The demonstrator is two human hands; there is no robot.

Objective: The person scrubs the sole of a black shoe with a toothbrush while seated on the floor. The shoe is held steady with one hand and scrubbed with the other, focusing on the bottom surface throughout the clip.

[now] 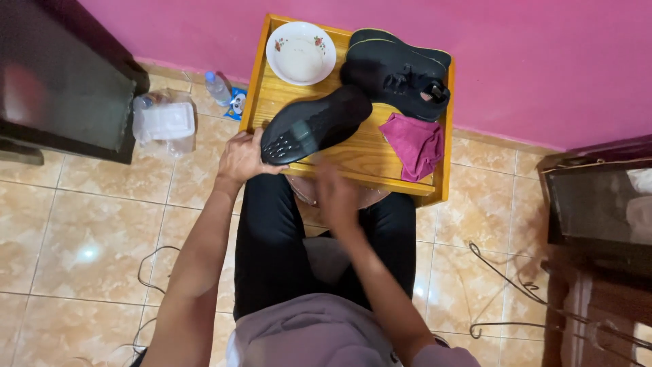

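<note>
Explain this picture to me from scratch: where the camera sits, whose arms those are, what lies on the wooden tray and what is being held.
There is one picture, from a camera worn on a seated person's head, looking down past their lap, so the two bare arms are their own. The left hand grips a black shoe by its heel end, sole turned upward, over a low wooden tray table. The right hand is blurred near the tray's front edge; what it holds, if anything, cannot be told. On the tray lie a white floral plate, a second black shoe with a strap and a crumpled magenta cloth. The floor is beige tile.
</note>
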